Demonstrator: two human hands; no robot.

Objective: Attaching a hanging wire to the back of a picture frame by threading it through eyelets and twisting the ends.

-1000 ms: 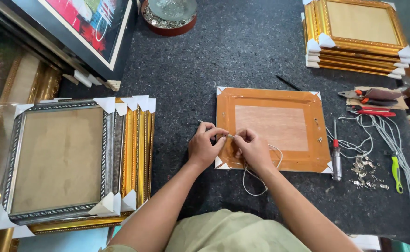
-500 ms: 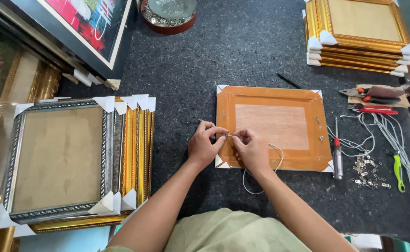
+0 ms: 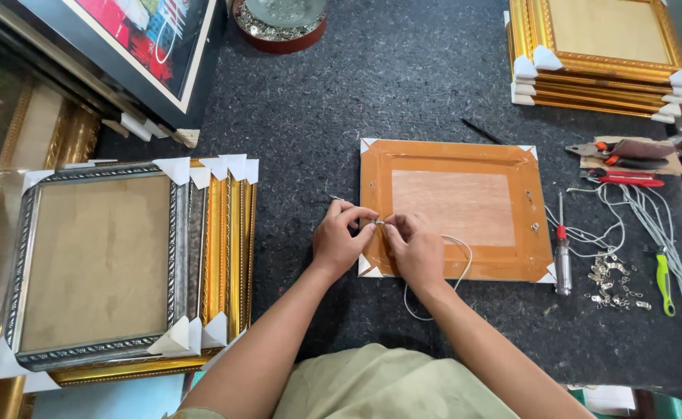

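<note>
Since the earlier frames little had changed: both hands remained together at the left edge of the orange frame back, the white cord still looping below. The left hand and right hand were pinched on a small metal hanger between the fingertips. A screwdriver, loose metal hangers and pliers lay right on the dark desk; stacked frames stood left, clear of the hands.
</note>
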